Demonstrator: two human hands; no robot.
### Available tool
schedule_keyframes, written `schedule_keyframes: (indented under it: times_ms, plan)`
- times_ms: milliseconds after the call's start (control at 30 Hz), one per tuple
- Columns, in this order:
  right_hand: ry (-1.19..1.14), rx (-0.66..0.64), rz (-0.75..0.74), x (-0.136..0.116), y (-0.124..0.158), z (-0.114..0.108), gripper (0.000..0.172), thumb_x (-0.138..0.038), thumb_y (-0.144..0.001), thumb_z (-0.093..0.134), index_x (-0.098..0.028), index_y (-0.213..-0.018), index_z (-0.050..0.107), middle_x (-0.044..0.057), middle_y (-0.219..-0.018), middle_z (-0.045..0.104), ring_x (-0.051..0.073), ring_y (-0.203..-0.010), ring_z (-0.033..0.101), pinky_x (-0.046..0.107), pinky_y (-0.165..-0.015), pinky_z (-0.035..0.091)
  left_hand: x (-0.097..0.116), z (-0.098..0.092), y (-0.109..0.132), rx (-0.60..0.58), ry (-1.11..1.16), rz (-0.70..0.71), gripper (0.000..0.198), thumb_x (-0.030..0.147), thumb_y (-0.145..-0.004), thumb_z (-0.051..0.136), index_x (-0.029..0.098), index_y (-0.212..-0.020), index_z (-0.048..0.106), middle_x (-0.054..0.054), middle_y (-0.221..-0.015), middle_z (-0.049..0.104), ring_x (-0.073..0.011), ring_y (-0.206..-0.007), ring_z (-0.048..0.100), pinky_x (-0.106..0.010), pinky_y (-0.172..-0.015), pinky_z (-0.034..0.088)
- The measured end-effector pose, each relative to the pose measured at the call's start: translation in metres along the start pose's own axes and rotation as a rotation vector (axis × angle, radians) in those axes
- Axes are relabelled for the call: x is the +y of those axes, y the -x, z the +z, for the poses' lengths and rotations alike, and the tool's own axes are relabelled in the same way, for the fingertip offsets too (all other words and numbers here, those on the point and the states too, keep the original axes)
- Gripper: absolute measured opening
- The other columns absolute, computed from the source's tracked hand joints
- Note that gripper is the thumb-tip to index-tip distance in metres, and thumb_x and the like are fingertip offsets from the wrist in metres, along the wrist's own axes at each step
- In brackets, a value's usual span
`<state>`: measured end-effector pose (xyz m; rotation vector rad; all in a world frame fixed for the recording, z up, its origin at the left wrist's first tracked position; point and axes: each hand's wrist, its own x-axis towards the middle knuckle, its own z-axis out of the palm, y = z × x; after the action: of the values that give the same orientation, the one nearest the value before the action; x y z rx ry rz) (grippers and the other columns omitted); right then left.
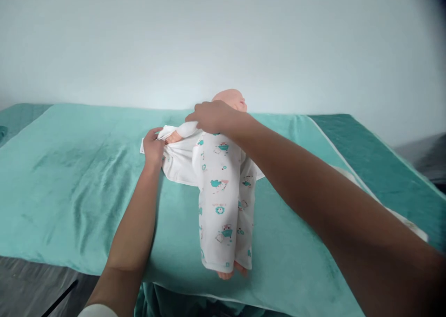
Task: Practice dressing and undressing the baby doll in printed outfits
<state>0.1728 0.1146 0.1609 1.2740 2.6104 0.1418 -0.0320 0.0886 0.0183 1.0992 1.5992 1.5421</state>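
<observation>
A baby doll [228, 96] lies on its back, its head at the far side and turned to the right. It wears white trousers [219, 182] printed with small teal and pink figures, and its bare feet [226, 275] stick out toward me. A white baby shirt [181, 166] is spread under and beside its upper body. My left hand [153, 145] is closed on the shirt's cloth, right by the doll's small hand [173, 138]. Over the doll's chest, my right hand [214, 116] has its fingers curled at the white sleeve [188, 129] near the shoulder; the fingertips are partly hidden.
A light teal blanket [87, 177] covers the table, wrinkled at the left. Darker teal cloth [383, 154] shows at the right. A white cloth strip [407, 224] lies partly behind my right forearm. Behind the table rises a pale wall [174, 43].
</observation>
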Motion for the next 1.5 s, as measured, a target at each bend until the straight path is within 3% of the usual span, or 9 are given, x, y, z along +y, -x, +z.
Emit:
schedule_keyframes:
  times_ms: [167, 267, 367, 533, 733, 933, 1100, 1367, 1500]
  plan:
    - [-0.097, 0.055, 0.076, 0.007, 0.012, -0.006, 0.034, -0.023, -0.097, 0.052, -0.03, -0.127, 0.068, 0.008, -0.112, 0.067, 0.024, -0.089, 0.062, 0.035, -0.074, 0.04, -0.003, -0.003, -0.001, -0.058, -0.19, 0.037, 0.063, 0.015, -0.059, 0.049, 0.019, -0.12, 0.065, -0.005, -0.098, 0.072, -0.0174, -0.072, 0.065, -0.026, -0.059, 0.05]
    - [-0.143, 0.1, 0.048, 0.0, 0.005, 0.0, 0.034, -0.025, -0.099, 0.05, -0.029, -0.129, 0.066, 0.009, -0.115, 0.066, 0.026, -0.094, 0.063, 0.035, -0.073, 0.041, -0.001, -0.002, 0.005, -0.021, -0.478, 0.21, 0.072, 0.015, -0.069, 0.054, 0.02, -0.141, 0.052, -0.01, -0.13, 0.066, -0.0225, -0.107, 0.068, -0.033, -0.088, 0.056]
    - [-0.147, 0.111, -0.011, -0.013, -0.011, 0.011, 0.032, -0.022, -0.099, 0.049, -0.027, -0.125, 0.066, 0.01, -0.116, 0.067, 0.026, -0.098, 0.065, 0.034, -0.074, 0.041, 0.007, 0.0, 0.013, 0.035, -0.828, 0.385, 0.066, 0.019, -0.081, 0.059, 0.023, -0.146, 0.049, -0.012, -0.145, 0.058, -0.0285, -0.134, 0.054, -0.043, -0.113, 0.044]
    - [-0.138, 0.102, -0.056, -0.033, -0.039, 0.024, 0.031, -0.012, -0.094, 0.051, -0.021, -0.119, 0.067, 0.009, -0.114, 0.07, 0.026, -0.102, 0.065, 0.034, -0.078, 0.044, 0.015, -0.001, 0.018, -0.075, -1.087, 0.418, 0.044, 0.033, -0.094, 0.055, 0.029, -0.138, 0.058, -0.009, -0.134, 0.065, -0.0319, -0.128, 0.057, -0.049, -0.114, 0.039]
    - [-0.431, 0.285, 0.075, -0.016, -0.021, 0.035, 0.038, -0.024, -0.102, 0.046, -0.02, -0.137, 0.06, 0.012, -0.138, 0.066, 0.029, -0.124, 0.06, 0.041, -0.097, 0.048, 0.012, -0.004, 0.017, -0.014, -1.125, 0.329, 0.04, 0.032, -0.096, 0.052, 0.031, -0.135, 0.061, -0.01, -0.135, 0.064, -0.0325, -0.128, 0.057, -0.05, -0.111, 0.039]
    - [-0.632, 0.723, 0.522, 0.02, 0.054, 0.118, 0.045, -0.027, -0.103, 0.032, -0.016, -0.138, 0.058, 0.014, -0.144, 0.063, 0.027, -0.132, 0.054, 0.044, -0.113, 0.039, 0.01, -0.002, 0.017, 0.025, -1.14, 0.298, 0.039, 0.032, -0.095, 0.051, 0.03, -0.133, 0.061, -0.01, -0.138, 0.064, -0.0344, -0.128, 0.057, -0.053, -0.114, 0.039]
    - [-0.506, 0.657, 0.706, 0.027, 0.084, 0.172, 0.049, -0.027, -0.095, 0.046, -0.02, -0.141, 0.057, 0.013, -0.146, 0.06, 0.032, -0.135, 0.049, 0.05, -0.117, 0.031, 0.013, 0.004, 0.022, -0.001, -1.132, 0.326, 0.047, 0.026, -0.095, 0.047, 0.024, -0.141, 0.054, -0.014, -0.145, 0.059, -0.0345, -0.136, 0.052, -0.06, -0.123, 0.028]
    - [-0.601, 0.75, 0.878, 0.043, 0.074, 0.168, 0.05, -0.017, -0.084, 0.043, -0.017, -0.129, 0.063, 0.013, -0.131, 0.068, 0.029, -0.121, 0.058, 0.044, -0.11, 0.039, 0.015, 0.009, 0.028, -0.033, -1.075, 0.46, 0.064, 0.005, -0.084, 0.043, 0.02, -0.145, 0.052, -0.014, -0.153, 0.052, -0.0305, -0.147, 0.042, -0.062, -0.13, 0.015]
    - [-0.636, 0.678, 0.982, 0.043, 0.075, 0.173, 0.044, -0.028, -0.089, 0.044, -0.019, -0.127, 0.063, 0.014, -0.129, 0.069, 0.033, -0.124, 0.055, 0.054, -0.116, 0.028, 0.034, 0.017, 0.042, -0.051, -0.834, 0.544, 0.053, 0.008, -0.089, 0.04, 0.02, -0.137, 0.059, -0.01, -0.146, 0.059, -0.0235, -0.14, 0.051, -0.045, -0.127, 0.031]
